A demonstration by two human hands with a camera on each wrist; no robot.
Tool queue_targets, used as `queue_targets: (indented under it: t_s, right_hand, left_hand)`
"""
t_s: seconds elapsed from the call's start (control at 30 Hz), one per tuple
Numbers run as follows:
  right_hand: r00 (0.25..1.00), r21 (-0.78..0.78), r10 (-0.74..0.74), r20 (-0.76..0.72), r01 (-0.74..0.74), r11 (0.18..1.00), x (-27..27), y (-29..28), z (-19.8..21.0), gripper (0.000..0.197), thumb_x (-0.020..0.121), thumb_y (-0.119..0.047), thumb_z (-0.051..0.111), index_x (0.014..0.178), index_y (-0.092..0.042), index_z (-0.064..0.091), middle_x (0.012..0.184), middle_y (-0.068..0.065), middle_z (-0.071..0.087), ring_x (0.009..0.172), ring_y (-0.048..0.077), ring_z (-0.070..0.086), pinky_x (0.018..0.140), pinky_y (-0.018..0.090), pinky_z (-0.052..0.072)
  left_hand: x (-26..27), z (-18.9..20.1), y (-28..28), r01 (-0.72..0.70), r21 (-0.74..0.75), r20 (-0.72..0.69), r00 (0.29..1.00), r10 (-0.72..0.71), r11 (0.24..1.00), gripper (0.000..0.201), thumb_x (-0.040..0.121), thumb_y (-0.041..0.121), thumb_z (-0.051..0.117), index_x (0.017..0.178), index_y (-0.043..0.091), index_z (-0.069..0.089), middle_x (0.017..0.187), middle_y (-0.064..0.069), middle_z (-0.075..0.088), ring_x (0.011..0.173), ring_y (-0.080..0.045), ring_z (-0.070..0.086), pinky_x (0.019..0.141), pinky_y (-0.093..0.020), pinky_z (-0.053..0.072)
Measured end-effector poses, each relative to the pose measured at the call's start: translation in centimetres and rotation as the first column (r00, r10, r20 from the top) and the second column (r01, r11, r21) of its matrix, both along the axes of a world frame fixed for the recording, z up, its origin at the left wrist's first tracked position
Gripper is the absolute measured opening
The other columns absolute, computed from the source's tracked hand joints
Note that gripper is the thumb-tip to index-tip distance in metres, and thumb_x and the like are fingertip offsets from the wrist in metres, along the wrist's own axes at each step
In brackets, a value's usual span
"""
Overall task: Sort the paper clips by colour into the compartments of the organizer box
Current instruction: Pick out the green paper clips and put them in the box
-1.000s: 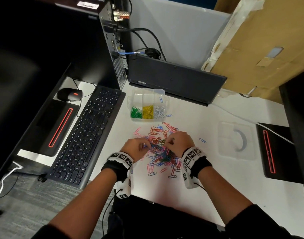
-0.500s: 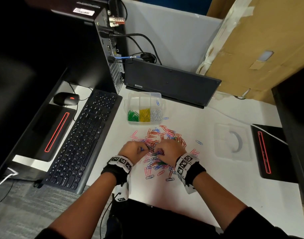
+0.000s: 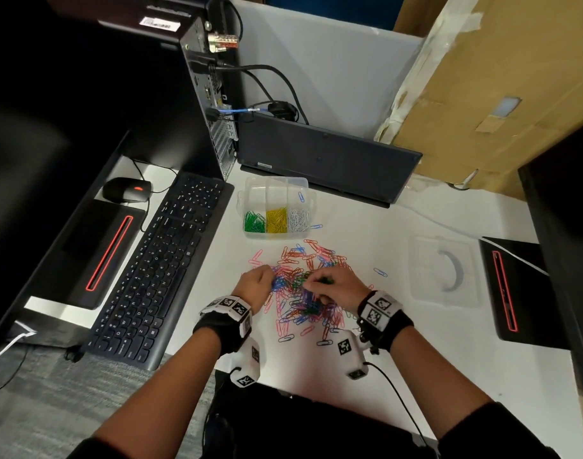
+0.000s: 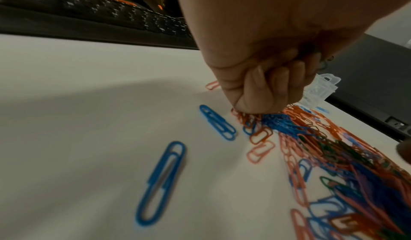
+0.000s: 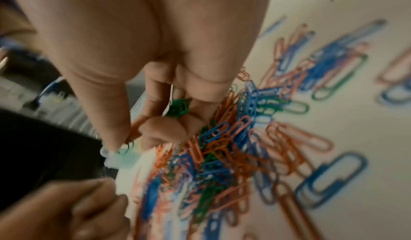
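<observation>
A: Head view, centre frame: both hands working the loose clip pile [image 3: 303, 286]; organizer box [image 3: 276, 207] sitting above it.

B: Right hand [image 5: 169, 78] pinching green clips [image 5: 177, 107]; left hand [image 4: 262, 78] curling, knuckles down on the pile; whether it is holding clips, cannot tell.

White desk [image 3: 432, 376] carried a loose pile of mixed paper clips [image 3: 305, 286] near its front middle. Behind the pile sat the clear organizer box [image 3: 277, 207]; a clear lid [image 3: 444, 270], probably the box's, lay to the right. Black keyboard [image 3: 154, 263] at left, mouse [image 3: 126, 189] beyond it, closed laptop [image 3: 323, 157] at back.
</observation>
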State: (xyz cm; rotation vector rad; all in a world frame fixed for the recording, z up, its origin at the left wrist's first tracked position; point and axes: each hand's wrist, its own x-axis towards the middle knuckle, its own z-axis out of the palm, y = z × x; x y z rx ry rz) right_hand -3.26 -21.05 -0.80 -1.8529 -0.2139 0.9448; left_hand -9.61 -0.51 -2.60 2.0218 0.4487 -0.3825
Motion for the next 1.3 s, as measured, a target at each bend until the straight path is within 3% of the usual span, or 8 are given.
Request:
queue_targets:
  t_s: [0.1,0.3,0.43,0.63,0.8,0.97,1.1,1.3]
  right_hand:
    - [0.93,0.176,-0.153,-0.335,0.222,0.959,-0.1,-0.5,0.0,0.008,0.093,-0.005,0.062,0.093,-0.004,0.069,0.075,0.002,0.067,0.062,0.009,0.056,0.057,0.018,0.048]
    - [0.665,0.295,-0.25,-0.704,0.594,0.749,0.0,-1.7,-0.7,0.031,0.094,-0.004,0.053,0.123,0.001,0.062,0.078,0.003,0.057,0.069,0.012,0.05,0.059,0.02,0.051]
    - [0.582,0.334,-0.216,-0.784,0.689,0.644,0.0,-2.5,-0.3,0.016,0.088,-0.012,0.049,0.092,-0.005,0.062,0.082,0.009,0.054,0.07,0.019,0.052,0.059,0.026,0.051]
    - [0.851,0.256,-0.227,-0.473,0.379,0.889,-0.5,-2.3,0.3,0.03,0.095,-0.029,0.056,0.07,-0.013,0.06,0.07,0.002,0.051,0.06,0.015,0.045,0.052,0.024,0.038]
    - [0.997,0.046,-0.081,-0.011,0.081,0.996,-1.7,-1.7,0.1,0.024,0.086,-0.036,0.073,0.074,-0.014,0.073,0.053,-0.008,0.048,0.049,0.007,0.043,0.052,0.017,0.036]
    - [0.844,-0.245,0.296,0.448,-0.202,0.948,-2.1,-1.5,-1.0,0.014,0.073,-0.026,0.084,0.085,-0.02,0.078,0.067,-0.018,0.065,0.063,-0.003,0.056,0.061,0.015,0.043]
    - [0.74,-0.408,0.448,0.502,-0.255,0.877,-2.1,-1.2,-1.8,0.017,0.079,-0.034,0.076,0.094,-0.027,0.076,0.093,-0.007,0.072,0.087,0.011,0.06,0.075,0.026,0.049]
    - [0.74,-0.364,0.427,0.52,-0.26,0.894,-2.2,-1.2,-2.5,0.008,0.083,-0.031,0.074,0.084,-0.023,0.074,0.077,-0.01,0.067,0.069,0.006,0.053,0.065,0.023,0.046]
  left_hand:
    - [0.3,-0.2,-0.3,0.041,0.035,0.026,0.999,-0.042,0.999,0.038,0.102,0.033,0.04,0.08,0.007,0.058,0.077,-0.006,0.06,0.073,-0.021,0.052,0.069,-0.029,0.039]
    - [0.4,-0.4,-1.3,0.033,-0.017,0.059,0.998,-0.032,0.999,0.034,0.099,0.004,0.038,0.1,0.019,0.068,0.075,0.004,0.06,0.055,-0.002,0.05,0.053,-0.012,0.039]
    - [0.4,-0.3,-2.0,-0.055,-0.039,0.084,0.995,0.058,0.998,0.033,0.097,0.002,0.036,0.097,0.019,0.065,0.086,0.002,0.065,0.076,-0.014,0.057,0.073,-0.023,0.042]
    - [0.4,0.2,-2.8,0.017,0.186,0.066,0.997,-0.029,0.982,0.035,0.081,0.04,0.039,0.077,0.016,0.065,0.077,0.0,0.067,0.075,-0.021,0.058,0.067,-0.027,0.043]
    - [0.1,-0.8,-2.9,0.005,0.394,0.069,0.997,-0.035,0.919,0.029,0.073,0.047,0.075,0.059,0.023,0.065,0.067,0.01,0.063,0.065,-0.009,0.058,0.063,-0.023,0.048]
    - [0.3,-1.1,-3.2,-0.009,0.401,0.02,1.0,0.001,0.916,0.025,0.071,0.047,0.076,0.065,0.023,0.071,0.072,0.01,0.066,0.067,-0.009,0.059,0.068,-0.022,0.049]
    - [0.0,-1.5,-3.2,-0.063,0.33,-0.003,0.998,0.068,0.942,0.022,0.074,0.039,0.077,0.063,0.022,0.069,0.06,0.013,0.057,0.061,-0.008,0.054,0.062,-0.02,0.043]
    - [-0.3,-1.8,-3.3,-0.079,0.181,0.048,0.996,0.072,0.98,0.014,0.088,0.025,0.064,0.077,0.019,0.059,0.062,0.004,0.055,0.062,-0.016,0.05,0.063,-0.025,0.041]
